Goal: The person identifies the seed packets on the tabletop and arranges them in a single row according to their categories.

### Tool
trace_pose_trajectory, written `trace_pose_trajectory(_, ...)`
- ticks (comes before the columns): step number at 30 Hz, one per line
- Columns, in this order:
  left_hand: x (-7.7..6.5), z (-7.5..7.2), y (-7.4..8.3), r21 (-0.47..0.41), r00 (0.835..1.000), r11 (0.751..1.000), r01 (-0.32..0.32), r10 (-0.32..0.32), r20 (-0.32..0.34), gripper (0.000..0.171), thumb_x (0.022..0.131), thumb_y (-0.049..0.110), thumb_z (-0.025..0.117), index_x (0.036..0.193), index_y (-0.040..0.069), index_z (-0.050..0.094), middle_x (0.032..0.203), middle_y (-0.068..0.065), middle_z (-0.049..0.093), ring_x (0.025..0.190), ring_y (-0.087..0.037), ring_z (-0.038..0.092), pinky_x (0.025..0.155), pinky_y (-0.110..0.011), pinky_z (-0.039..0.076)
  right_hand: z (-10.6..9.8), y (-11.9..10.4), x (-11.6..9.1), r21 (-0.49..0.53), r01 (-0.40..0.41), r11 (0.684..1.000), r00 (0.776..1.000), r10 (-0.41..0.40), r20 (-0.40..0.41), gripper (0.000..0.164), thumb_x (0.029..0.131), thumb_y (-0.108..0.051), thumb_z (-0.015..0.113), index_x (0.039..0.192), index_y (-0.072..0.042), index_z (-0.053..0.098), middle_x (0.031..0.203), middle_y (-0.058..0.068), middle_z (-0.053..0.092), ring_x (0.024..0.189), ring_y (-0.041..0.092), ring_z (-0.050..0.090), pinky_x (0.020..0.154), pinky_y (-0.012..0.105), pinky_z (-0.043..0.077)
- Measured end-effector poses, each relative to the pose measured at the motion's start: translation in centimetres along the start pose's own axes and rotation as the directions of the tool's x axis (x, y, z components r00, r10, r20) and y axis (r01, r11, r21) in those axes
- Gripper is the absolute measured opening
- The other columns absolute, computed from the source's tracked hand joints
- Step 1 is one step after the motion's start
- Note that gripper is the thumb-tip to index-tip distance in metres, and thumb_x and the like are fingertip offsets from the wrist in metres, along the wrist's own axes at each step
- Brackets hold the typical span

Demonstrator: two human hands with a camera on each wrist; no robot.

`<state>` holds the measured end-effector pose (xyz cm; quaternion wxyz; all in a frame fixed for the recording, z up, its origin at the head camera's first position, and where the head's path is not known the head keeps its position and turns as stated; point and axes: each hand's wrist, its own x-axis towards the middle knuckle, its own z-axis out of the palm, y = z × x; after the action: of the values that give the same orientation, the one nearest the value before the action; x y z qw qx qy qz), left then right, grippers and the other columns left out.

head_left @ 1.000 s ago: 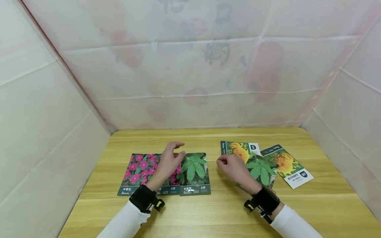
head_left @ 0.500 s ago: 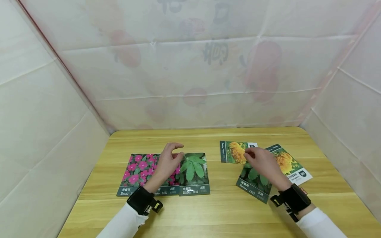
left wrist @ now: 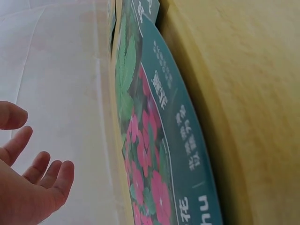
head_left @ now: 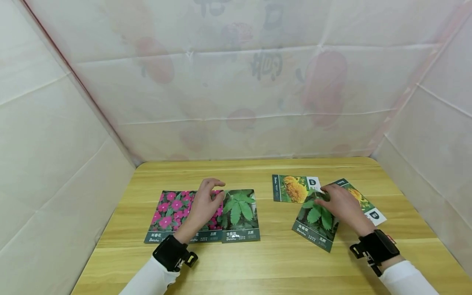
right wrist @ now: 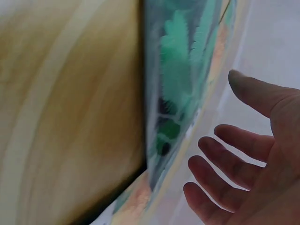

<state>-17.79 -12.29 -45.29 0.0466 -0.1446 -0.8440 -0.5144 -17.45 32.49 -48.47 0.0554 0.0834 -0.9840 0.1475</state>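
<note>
Yellow-brown wood-grain surface (head_left: 280,266), far corners rounded. Behind it, upright whitish fabric sheet (head_left: 206,94) with fold creases running across; on it, faded pink-red blotches (head_left: 326,88) and blurred grey character-like marks (head_left: 267,64). At left, plain whitish fabric panel (head_left: 55,164), creased; thin dark red line (head_left: 48,39) along its upper corner. At right, similar pale fabric panel (head_left: 435,155), pinkish band (head_left: 424,67) down corner with back sheet.

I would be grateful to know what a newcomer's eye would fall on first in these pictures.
Most likely the vivid pink-flower packets, at the left of the wooden table and partly hidden by the left hand in the head view. Next, perhaps, the two yellow-flower packets at the right, with a green-leaf packet askew on their near side and the right hand over its upper end.
</note>
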Motion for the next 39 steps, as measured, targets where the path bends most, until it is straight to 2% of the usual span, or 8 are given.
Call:
trace_pose_trajectory(4, -0.2, -0.1, 0.0, 0.031, 1.000, 1.000, 0.003, -0.003, -0.004, 0.026, 0.104, 0.012, 0.062, 0.129, 0.008, 0.066, 0.141, -0.011, 0.050, 0.122, -0.036, 0.058, 0.090, -0.048, 0.055, -1.5, -1.5, -0.6, 0.034, 0.001, 0.999, 1.000, -0.002, 0.028, 0.062, 0.094, -0.033, 0.078, 0.135, 0.010, 0.059, 0.131, 0.035, 0.058, 0.118, 0.053, 0.054, 0.098, 0.065, 0.046)
trace_pose_trajectory(7, -0.2, -0.1, -0.1, 0.046, 1.000, 0.999, 0.006, -0.006, -0.008, 0.026, 0.104, 0.013, 0.063, 0.129, 0.009, 0.067, 0.140, -0.011, 0.051, 0.122, -0.035, 0.057, 0.082, -0.043, 0.052, -1.7, -1.7, -0.7, 0.023, -0.013, 1.000, 0.997, 0.011, 0.075, 0.067, 0.095, -0.036, 0.077, 0.139, 0.010, 0.056, 0.134, 0.037, 0.054, 0.122, 0.056, 0.051, 0.101, 0.066, 0.044)
trace_pose_trajectory(9, -0.3, -0.2, -0.1, 0.046, 1.000, 0.999, 0.009, -0.009, -0.009, 0.025, 0.104, 0.013, 0.063, 0.129, 0.009, 0.067, 0.140, -0.011, 0.051, 0.123, -0.035, 0.057, 0.083, -0.043, 0.053, -1.5, -1.5, -0.6, 0.017, -0.021, 1.000, 0.995, 0.019, 0.095, 0.070, 0.094, -0.038, 0.077, 0.140, 0.010, 0.055, 0.136, 0.038, 0.053, 0.124, 0.057, 0.050, 0.102, 0.067, 0.044)
trace_pose_trajectory(15, -0.4, -0.2, -0.3, 0.042, 1.000, 0.999, 0.015, -0.015, -0.011, 0.025, 0.103, 0.013, 0.063, 0.127, 0.008, 0.067, 0.141, -0.012, 0.050, 0.128, -0.037, 0.054, 0.098, -0.056, 0.054, -1.0, -1.0, -0.5, 0.016, 0.002, 1.000, 0.994, -0.004, 0.111, 0.070, 0.092, -0.036, 0.079, 0.140, 0.009, 0.055, 0.137, 0.038, 0.052, 0.125, 0.057, 0.049, 0.104, 0.067, 0.042)
trace_pose_trajectory(22, -0.4, -0.2, -0.5, 0.029, 1.000, 0.999, 0.015, -0.015, -0.006, 0.024, 0.103, 0.012, 0.063, 0.126, 0.007, 0.067, 0.141, -0.014, 0.050, 0.128, -0.039, 0.053, 0.100, -0.058, 0.052, -1.0, -0.9, -0.6, 0.008, 0.026, 1.000, 0.994, -0.027, 0.107, 0.068, 0.091, -0.034, 0.080, 0.137, 0.010, 0.057, 0.134, 0.038, 0.053, 0.122, 0.057, 0.050, 0.103, 0.067, 0.042)
trace_pose_trajectory(31, -0.6, -0.2, -0.6, 0.001, 1.000, 1.000, 0.009, -0.009, -0.004, 0.024, 0.103, 0.009, 0.062, 0.126, 0.004, 0.067, 0.140, -0.016, 0.050, 0.127, -0.042, 0.052, 0.100, -0.057, 0.053, -1.5, -0.9, -0.3, 0.041, -0.004, 0.999, 0.994, -0.001, 0.105, 0.066, 0.091, -0.029, 0.081, 0.137, 0.011, 0.057, 0.124, 0.034, 0.056, 0.110, 0.051, 0.056, 0.091, 0.063, 0.049)
trace_pose_trajectory(35, -0.7, -0.2, -0.7, -0.017, 1.000, 1.000, 0.018, -0.018, -0.008, 0.025, 0.103, 0.007, 0.062, 0.127, 0.003, 0.066, 0.140, -0.015, 0.049, 0.127, -0.041, 0.052, 0.102, -0.057, 0.052, -2.0, -0.7, 0.1, 0.093, -0.011, 0.996, 0.997, 0.004, 0.078, 0.057, 0.095, -0.022, 0.077, 0.135, 0.012, 0.058, 0.120, 0.033, 0.058, 0.107, 0.049, 0.057, 0.089, 0.063, 0.049)
trace_pose_trajectory(39, -0.7, -0.3, -0.9, -0.015, 1.000, 1.000, 0.015, -0.015, -0.014, 0.026, 0.102, 0.007, 0.063, 0.128, 0.003, 0.065, 0.140, -0.016, 0.049, 0.128, -0.042, 0.051, 0.104, -0.059, 0.050, -2.7, -1.0, 0.4, 0.172, -0.023, 0.985, 0.999, 0.018, 0.030, 0.039, 0.099, -0.014, 0.071, 0.130, 0.010, 0.064, 0.115, 0.028, 0.064, 0.102, 0.043, 0.062, 0.082, 0.058, 0.052)
